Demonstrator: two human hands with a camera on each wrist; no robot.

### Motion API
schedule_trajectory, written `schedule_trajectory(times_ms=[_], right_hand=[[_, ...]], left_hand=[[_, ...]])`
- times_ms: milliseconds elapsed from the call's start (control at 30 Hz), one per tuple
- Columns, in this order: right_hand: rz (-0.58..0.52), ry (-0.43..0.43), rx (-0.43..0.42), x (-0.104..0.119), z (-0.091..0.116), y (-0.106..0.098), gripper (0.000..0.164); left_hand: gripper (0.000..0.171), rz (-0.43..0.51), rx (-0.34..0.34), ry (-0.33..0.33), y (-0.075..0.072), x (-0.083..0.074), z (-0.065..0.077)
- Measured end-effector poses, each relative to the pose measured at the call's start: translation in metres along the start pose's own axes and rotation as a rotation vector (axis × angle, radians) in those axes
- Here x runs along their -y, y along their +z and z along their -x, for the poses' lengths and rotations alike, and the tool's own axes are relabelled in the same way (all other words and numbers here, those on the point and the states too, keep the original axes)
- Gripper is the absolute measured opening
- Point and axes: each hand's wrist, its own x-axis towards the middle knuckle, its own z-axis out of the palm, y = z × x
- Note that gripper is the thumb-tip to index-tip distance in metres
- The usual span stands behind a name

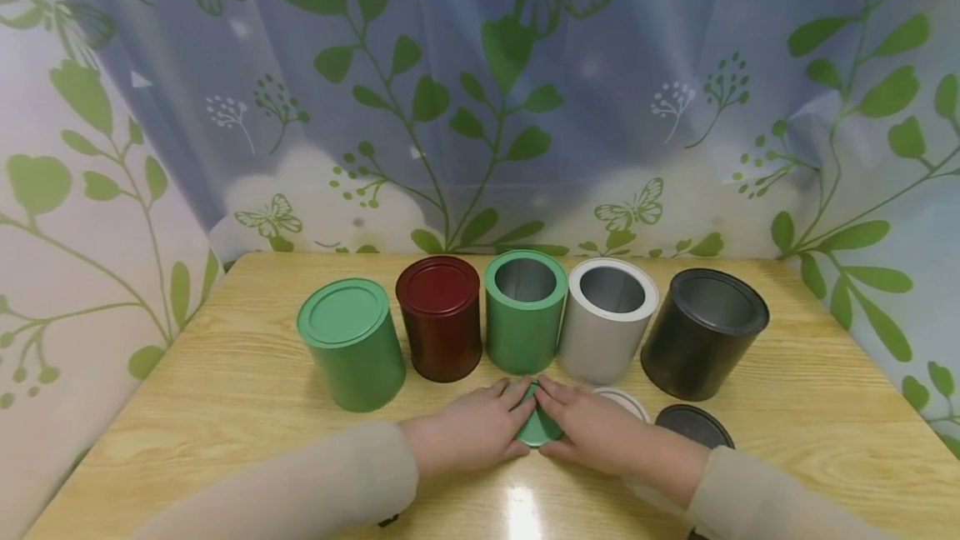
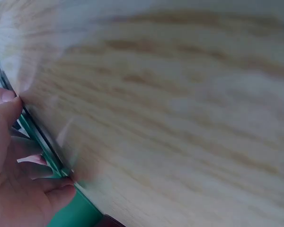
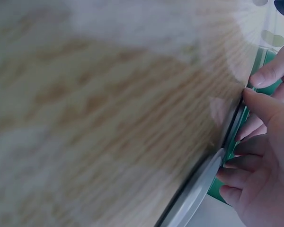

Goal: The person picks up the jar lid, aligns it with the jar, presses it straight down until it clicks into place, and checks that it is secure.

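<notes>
On the table lies a round green lid [image 1: 537, 430], and both hands are at it from opposite sides. The left hand [image 1: 483, 423] holds its left side, thumb at the near edge and fingers across the far part; in the left wrist view its thumb and fingers reach round the green rim [image 2: 43, 144]. Mirroring it, the right hand [image 1: 596, 423] holds the right side, fingertips close to those of the left. Straight behind stands an open green can [image 1: 525, 340]. A white lid [image 1: 628, 400] lies partly hidden behind the right hand, and shows as a pale rim [image 3: 194, 196] in the right wrist view.
Behind the hands the cans form a row: a lidded green can [image 1: 360, 365], a lidded dark red can [image 1: 442, 332], then the open green one, an open white can [image 1: 600, 348] and an open black can [image 1: 686, 348]. A black lid [image 1: 693, 422] lies beside the right forearm. A patterned curtain [image 1: 480, 148] hangs behind the wooden table [image 1: 247, 390].
</notes>
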Motion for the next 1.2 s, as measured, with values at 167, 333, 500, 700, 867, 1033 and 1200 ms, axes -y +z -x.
schedule_trajectory(times_ms=[167, 333, 500, 700, 867, 1033, 1200], right_hand=[[-0.009, 0.005, 0.003, 0.002, 0.000, -0.001, 0.066], [-0.041, 0.005, -0.044, 0.005, 0.002, -0.006, 0.065], [-0.009, 0.011, -0.103, 0.008, 0.004, -0.013, 0.064], [-0.027, 0.006, -0.158, 0.012, 0.010, -0.027, 0.065], [-0.017, -0.018, -0.227, 0.015, 0.015, -0.039, 0.064], [0.006, -0.027, -0.273, 0.017, 0.016, -0.049, 0.062], [0.046, -0.024, -0.307, 0.017, 0.018, -0.063, 0.060]], left_hand=[[0.062, -0.049, 0.002, 0.008, 0.003, -0.002, 0.000], [0.059, -0.054, -0.043, 0.019, 0.007, 0.000, 0.005], [0.056, -0.140, -0.160, 0.068, 0.005, 0.004, 0.010], [0.053, -0.208, -0.297, 0.102, -0.008, 0.007, 0.018], [0.053, -0.167, -0.387, 0.088, -0.021, 0.009, 0.024], [0.053, -0.168, -0.446, 0.102, -0.036, 0.012, 0.027], [0.052, -0.163, -0.460, 0.113, -0.053, 0.017, 0.030]])
